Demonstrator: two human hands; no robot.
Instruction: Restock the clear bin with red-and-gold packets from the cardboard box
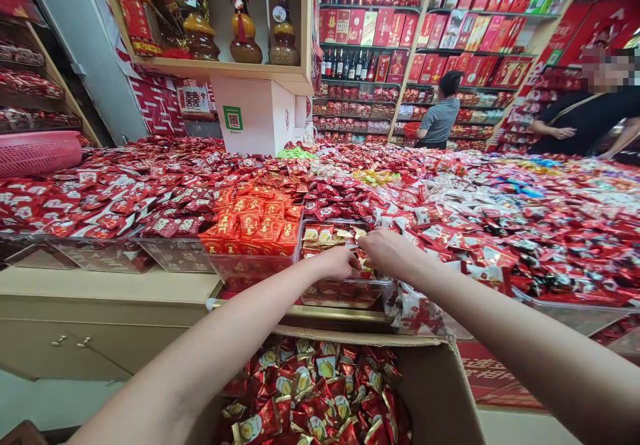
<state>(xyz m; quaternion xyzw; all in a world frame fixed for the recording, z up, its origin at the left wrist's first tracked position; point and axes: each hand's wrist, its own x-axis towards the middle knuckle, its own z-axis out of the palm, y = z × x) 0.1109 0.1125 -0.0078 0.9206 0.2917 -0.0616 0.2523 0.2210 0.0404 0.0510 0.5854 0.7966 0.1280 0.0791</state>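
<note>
Both hands reach into a clear plastic bin (345, 293) of small red-and-gold wrapped candies (320, 234). My left hand (340, 263) is low over the bin's near side, its fingers curled in among the wrappers. Just to its right, my right hand (387, 251) comes in over the bin's right edge with fingers bent closed, fingertips at the packets. What either hand grips is hidden by the fingers. Below my arms stands an open cardboard box (440, 391) filled with red candy packets (325, 388) that carry a yellow picture.
Orange-red packets (253, 225) heap up in the bin on the left. More red and white packets (480, 251) spread to the right. A pink basket (40, 151) sits far left. A white column (247, 118) rises behind. Two people (440, 111) stand beyond the counter.
</note>
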